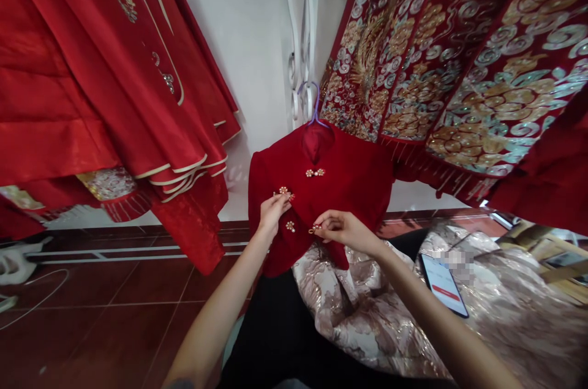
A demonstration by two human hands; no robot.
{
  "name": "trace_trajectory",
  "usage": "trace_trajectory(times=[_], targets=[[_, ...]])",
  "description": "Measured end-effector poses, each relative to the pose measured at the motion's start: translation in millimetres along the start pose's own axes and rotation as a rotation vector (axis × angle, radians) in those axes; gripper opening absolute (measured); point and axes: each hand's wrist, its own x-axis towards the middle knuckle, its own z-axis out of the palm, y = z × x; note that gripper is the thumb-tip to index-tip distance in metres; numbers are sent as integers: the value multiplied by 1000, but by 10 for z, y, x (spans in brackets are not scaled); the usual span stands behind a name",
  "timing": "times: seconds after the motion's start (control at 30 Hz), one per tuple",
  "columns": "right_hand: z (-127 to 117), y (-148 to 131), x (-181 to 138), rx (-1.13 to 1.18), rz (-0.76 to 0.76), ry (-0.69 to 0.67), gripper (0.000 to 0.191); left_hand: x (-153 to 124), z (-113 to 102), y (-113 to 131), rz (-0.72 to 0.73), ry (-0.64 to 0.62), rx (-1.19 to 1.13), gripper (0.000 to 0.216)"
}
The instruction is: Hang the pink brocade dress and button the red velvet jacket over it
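Red jacket (353, 171) hangs from purple hanger (316, 108), directly before both hands. Left hand (272, 215), fingertips closed, pinches jacket's front beside beaded clasp (283, 191). Right hand (342, 230), thumb and finger pressed together, grips looped clasp (313, 230) lower down. Top clasp (315, 173) sits above, between hands. Lit phone (441, 283) lies on patterned cloth (505, 321), right of right hand. Embroidered garment (413, 76) hangs above right hand; red garments (68, 83), left of left hand.
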Motion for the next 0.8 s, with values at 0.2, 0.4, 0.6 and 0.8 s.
trace_trajectory(times=[0.2, 0.4, 0.6, 0.8], targets=[[14, -9, 1, -13, -12, 10, 30, 80, 80, -38, 3, 71, 16, 18], [25, -15, 2, 4, -5, 20, 33, 50, 48, -1, -21, 33, -13, 19], [33, -11, 3, 37, 25, 3, 37, -6, -18, 52, -161, -46, -82, 18], [34, 11, 8, 28, 31, 4, 39, -74, -33, 97, -77, -9, -60, 13]])
